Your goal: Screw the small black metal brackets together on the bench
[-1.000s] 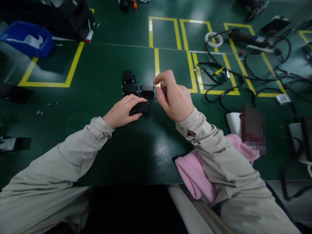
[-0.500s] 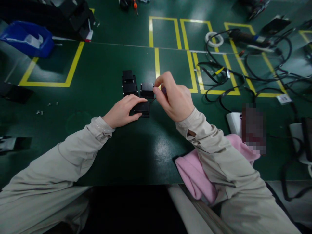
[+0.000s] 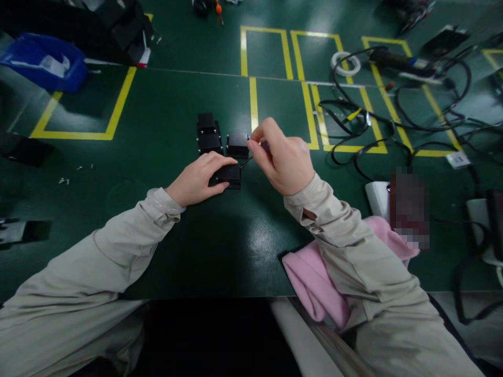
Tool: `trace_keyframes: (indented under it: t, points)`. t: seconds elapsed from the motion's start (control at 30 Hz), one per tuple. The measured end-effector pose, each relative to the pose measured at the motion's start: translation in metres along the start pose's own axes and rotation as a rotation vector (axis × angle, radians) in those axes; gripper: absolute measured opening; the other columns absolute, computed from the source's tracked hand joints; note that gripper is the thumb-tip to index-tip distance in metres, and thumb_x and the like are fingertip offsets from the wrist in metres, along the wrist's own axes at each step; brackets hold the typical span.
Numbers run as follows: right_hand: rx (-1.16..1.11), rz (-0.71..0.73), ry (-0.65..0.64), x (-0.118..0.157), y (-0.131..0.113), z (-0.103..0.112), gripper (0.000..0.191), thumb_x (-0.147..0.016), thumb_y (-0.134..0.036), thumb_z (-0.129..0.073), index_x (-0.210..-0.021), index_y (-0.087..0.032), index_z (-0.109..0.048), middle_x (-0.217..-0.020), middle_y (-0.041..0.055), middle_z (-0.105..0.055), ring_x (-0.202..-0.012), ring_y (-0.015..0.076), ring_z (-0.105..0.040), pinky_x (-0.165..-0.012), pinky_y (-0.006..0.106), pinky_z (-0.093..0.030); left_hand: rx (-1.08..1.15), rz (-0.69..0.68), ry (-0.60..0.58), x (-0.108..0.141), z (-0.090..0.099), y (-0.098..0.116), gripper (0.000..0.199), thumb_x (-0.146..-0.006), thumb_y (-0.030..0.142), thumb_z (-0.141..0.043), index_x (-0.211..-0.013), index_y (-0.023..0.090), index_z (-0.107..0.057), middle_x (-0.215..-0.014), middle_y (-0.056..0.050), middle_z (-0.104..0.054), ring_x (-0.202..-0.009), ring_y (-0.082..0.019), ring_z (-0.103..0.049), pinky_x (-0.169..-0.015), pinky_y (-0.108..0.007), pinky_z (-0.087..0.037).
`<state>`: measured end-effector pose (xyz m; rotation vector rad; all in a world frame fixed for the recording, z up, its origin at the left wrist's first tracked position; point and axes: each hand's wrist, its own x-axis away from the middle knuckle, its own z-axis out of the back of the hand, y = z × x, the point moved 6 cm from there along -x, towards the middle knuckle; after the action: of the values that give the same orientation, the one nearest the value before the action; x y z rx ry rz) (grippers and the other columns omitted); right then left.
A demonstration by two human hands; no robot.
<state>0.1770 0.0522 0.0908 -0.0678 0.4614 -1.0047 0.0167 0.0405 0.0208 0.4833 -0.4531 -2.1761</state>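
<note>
My left hand (image 3: 199,179) grips a small black box-shaped part (image 3: 229,174) on the green table, thumb on the near side and fingers over the far side. In my right hand (image 3: 281,157), closed in a pinch, is a screwdriver (image 3: 247,161); its thin dark shaft slants down to the right end of that part. Most of the handle is hidden by the fingers. Just beyond lies a similar black part (image 3: 238,142), close to the right fingertips. Left of it, more black parts (image 3: 208,133) with small bright screws sit together near the left fingers.
Loose screws (image 3: 64,181) lie to the left on the table (image 3: 212,251). A blue bin (image 3: 63,65) stands at the far left. Tangled black cables (image 3: 353,123) and a white tape roll (image 3: 345,64) are at the right. A pink cloth (image 3: 314,277) lies under my right forearm.
My right hand has turned very slightly around the screwdriver, with the tip staying at the part's right end. My left hand and the black parts have not visibly moved.
</note>
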Motion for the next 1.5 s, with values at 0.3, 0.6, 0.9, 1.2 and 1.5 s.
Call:
trace_keyframes:
  t: [0.3,0.6,0.9,1.2,1.5]
  points:
    - [-0.009,-0.003,-0.005,-0.0004,0.0004,-0.0005,0.044,-0.102,-0.046,-0.024,-0.113,-0.018,-0.056,-0.081,0.0029,-0.066,-0.07,0.0151,-0.065,-0.067,0.027,-0.041,0.0,0.002,0.002,0.0003,-0.0003,-0.0004,0.046,-0.091,0.033,-0.056,-0.134,0.019,-0.054,-0.125,-0.011,-0.059,-0.119,-0.028,-0.055,-0.105,-0.044,-0.045]
    - [-0.02,-0.017,0.0,0.0,-0.0008,-0.0001,0.037,-0.1,-0.036,-0.029,-0.117,-0.018,-0.055,-0.086,0.0032,-0.068,-0.069,0.0141,-0.064,-0.067,0.026,-0.041,-0.005,-0.015,0.007,0.0002,0.0006,0.0011,0.045,-0.091,0.033,-0.056,-0.134,0.016,-0.055,-0.123,-0.011,-0.06,-0.117,-0.028,-0.057,-0.102,-0.043,-0.047]
    - [-0.014,-0.012,-0.023,0.0006,-0.0031,-0.001,0.037,-0.098,-0.03,-0.029,-0.12,-0.016,-0.055,-0.086,0.0031,-0.066,-0.066,0.0136,-0.061,-0.067,0.027,-0.041,-0.012,-0.025,0.014,0.0003,0.0006,0.0006,0.045,-0.091,0.03,-0.057,-0.134,0.016,-0.054,-0.124,-0.011,-0.06,-0.117,-0.027,-0.057,-0.102,-0.042,-0.047]
    - [0.016,-0.004,0.021,0.0003,0.0,-0.0025,0.043,-0.102,-0.039,-0.024,-0.118,-0.017,-0.056,-0.087,0.003,-0.067,-0.068,0.0132,-0.064,-0.064,0.025,-0.038,-0.014,-0.034,0.021,0.0005,0.0004,0.0011,0.045,-0.092,0.031,-0.056,-0.133,0.015,-0.055,-0.124,-0.012,-0.06,-0.117,-0.027,-0.057,-0.103,-0.043,-0.047]
    - [0.023,0.038,0.016,0.0004,-0.0017,-0.0018,0.043,-0.102,-0.045,-0.025,-0.111,-0.018,-0.057,-0.078,0.0015,-0.065,-0.065,0.0133,-0.063,-0.064,0.025,-0.04,-0.019,-0.042,0.025,0.0007,0.0004,0.0011,0.045,-0.092,0.032,-0.057,-0.134,0.014,-0.055,-0.125,-0.012,-0.06,-0.118,-0.027,-0.058,-0.103,-0.043,-0.048]
